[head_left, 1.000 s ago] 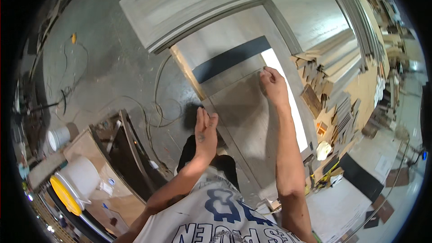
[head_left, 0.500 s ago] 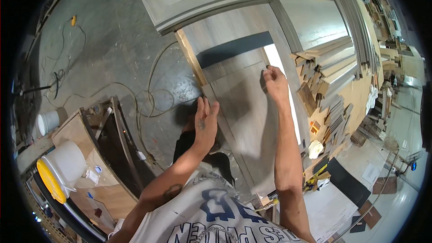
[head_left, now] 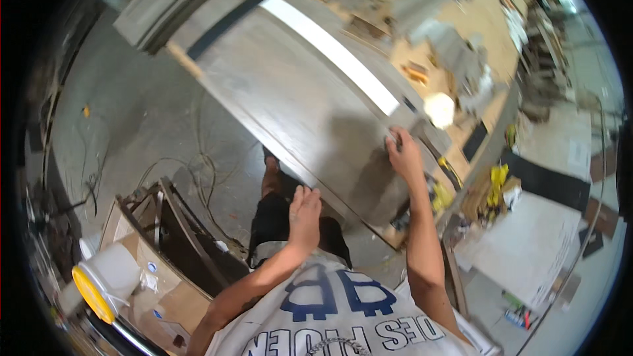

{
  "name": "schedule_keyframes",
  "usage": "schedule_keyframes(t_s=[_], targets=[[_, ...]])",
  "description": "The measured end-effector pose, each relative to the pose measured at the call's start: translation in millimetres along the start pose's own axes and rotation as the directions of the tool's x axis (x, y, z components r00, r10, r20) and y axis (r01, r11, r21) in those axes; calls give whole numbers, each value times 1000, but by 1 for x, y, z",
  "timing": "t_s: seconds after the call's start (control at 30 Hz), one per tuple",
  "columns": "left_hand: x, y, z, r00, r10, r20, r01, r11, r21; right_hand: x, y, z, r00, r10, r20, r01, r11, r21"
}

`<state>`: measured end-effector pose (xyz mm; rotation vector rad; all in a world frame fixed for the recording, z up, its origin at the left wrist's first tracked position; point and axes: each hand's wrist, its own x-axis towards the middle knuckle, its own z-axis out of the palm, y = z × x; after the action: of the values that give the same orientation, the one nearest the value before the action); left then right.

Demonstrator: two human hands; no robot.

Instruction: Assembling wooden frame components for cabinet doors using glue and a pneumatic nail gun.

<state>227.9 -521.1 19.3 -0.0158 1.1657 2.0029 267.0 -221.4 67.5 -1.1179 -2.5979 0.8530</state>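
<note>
A wide grey wood-grain panel (head_left: 283,86) lies in front of me, a dark strip (head_left: 227,28) across its far end and a white strip (head_left: 333,53) along its right side. My left hand (head_left: 305,214) is at the panel's near left edge, fingers stretched out and holding nothing. Over the right side of the panel, just past the white strip's near end, my right hand (head_left: 404,157) has its fingers bent in toward the thumb. Whatever is between those fingertips, if anything, is too blurred to make out.
A hammer (head_left: 450,173) with a yellow and black handle lies right of my right hand, near a pale crumpled wad (head_left: 439,109). Scrap wood covers the bench beyond. At lower left, a white bucket with a yellow lid (head_left: 92,293) sits by a wooden cabinet (head_left: 175,283). Cables (head_left: 204,165) trail across the floor.
My view has swung toward the panel's near end. My right hand has moved from the white strip's far end to its near end. The left hand has come nearer me along the left edge.
</note>
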Motion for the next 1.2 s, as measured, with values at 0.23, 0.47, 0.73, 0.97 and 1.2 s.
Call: schedule_keyframes(t_s=[0.23, 0.47, 0.73, 0.97, 1.2], targets=[[-29, 22, 102, 828, -402, -392, 383, 915, -130, -38, 52, -18, 999, 34, -29, -27, 972, 233], [-30, 23, 109, 863, -378, -335, 324, 923, -208, -36, 54, -12, 998, 49, -45, -42, 987, 157], [-32, 21, 114, 890, -363, -277, 324, 929, -178, -36, 61, -7, 994, 12, -108, 1, 993, 118], [-29, 20, 113, 870, -391, -300, 332, 915, -229, -32, 56, -14, 996, 4, -87, 6, 994, 111], [-11, 31, 67, 939, -179, -295, 245, 948, 204, -58, 41, -7, 980, 30, -198, -16, 997, 72]])
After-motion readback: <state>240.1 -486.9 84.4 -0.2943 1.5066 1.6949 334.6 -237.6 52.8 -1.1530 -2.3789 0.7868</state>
